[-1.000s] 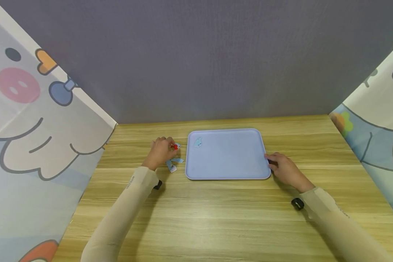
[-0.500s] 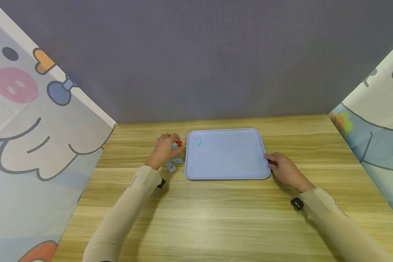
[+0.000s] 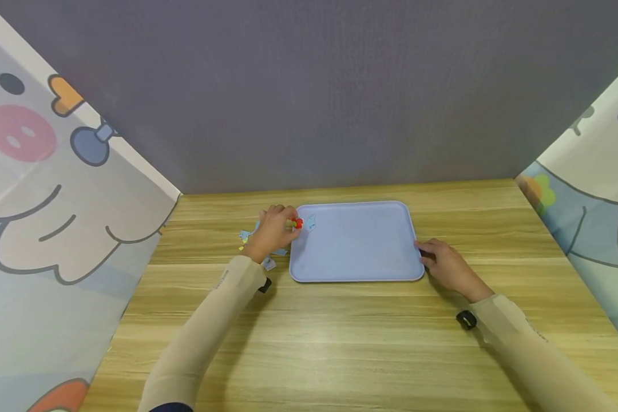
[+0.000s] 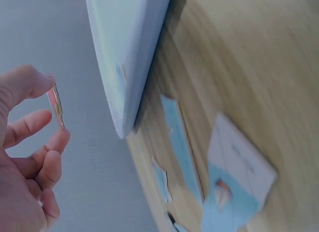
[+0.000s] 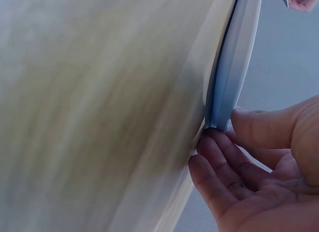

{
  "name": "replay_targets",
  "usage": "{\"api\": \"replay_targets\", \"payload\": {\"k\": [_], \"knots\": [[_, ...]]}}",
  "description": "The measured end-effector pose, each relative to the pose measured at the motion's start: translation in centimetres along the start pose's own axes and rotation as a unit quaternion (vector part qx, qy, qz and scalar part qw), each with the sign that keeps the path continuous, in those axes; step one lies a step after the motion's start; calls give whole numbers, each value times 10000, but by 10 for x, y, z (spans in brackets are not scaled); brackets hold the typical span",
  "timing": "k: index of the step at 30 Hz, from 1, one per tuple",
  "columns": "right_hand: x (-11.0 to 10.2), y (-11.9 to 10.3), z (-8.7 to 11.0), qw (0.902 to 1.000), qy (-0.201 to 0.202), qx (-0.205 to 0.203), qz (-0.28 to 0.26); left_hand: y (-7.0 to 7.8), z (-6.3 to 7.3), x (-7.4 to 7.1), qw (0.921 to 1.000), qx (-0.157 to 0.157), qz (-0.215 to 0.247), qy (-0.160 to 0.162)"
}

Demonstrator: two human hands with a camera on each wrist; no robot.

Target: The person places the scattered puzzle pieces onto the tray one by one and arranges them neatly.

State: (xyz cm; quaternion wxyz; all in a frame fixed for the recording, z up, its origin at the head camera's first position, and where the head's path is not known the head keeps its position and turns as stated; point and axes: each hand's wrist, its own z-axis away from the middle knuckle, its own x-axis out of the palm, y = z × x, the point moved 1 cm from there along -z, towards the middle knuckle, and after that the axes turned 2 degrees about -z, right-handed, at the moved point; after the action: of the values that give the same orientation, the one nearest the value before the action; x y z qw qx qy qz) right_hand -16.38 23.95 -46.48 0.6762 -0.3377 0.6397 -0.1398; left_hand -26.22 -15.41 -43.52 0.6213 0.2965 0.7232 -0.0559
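Note:
My left hand (image 3: 273, 232) pinches a small flat puzzle piece (image 3: 298, 224) with red on it, held over the upper left edge of the pale lavender-blue tray (image 3: 360, 246). In the left wrist view the piece (image 4: 56, 106) is seen edge-on between thumb and fingertips. A light-blue puzzle piece (image 3: 311, 222) lies in the tray's upper left corner, just right of that hand. At the opposite side my right hand (image 3: 445, 264) holds the tray's right edge, its thumb at the rim (image 5: 239, 92) and its fingertips against the outside.
Several loose puzzle pieces lie on the wooden table (image 3: 340, 343) left of the tray, partly behind the left hand, among them a blue-and-white piece (image 4: 234, 177) and a narrow blue strip (image 4: 182, 147). A grey panel (image 3: 340, 97) stands behind, with cartoon-printed panels on both sides.
My left hand has moved right with the red-marked puzzle piece, from among the loose pieces to over the tray's left edge. The right hand keeps its hold on the tray.

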Motion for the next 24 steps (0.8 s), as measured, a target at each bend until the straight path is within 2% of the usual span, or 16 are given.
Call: {"api": "replay_targets", "payload": {"k": [8,19,24], "knots": [[0,1,0,10000,16,33,-6,14,-14,11,9988,50,-229,-432],[0,2,1,10000,34,-6,-24,27,-39,30,9972,269,-330,-615],[1,2,0,10000,6,-8,-59,28,-47,33,9936,194,-353,-1060]]}}
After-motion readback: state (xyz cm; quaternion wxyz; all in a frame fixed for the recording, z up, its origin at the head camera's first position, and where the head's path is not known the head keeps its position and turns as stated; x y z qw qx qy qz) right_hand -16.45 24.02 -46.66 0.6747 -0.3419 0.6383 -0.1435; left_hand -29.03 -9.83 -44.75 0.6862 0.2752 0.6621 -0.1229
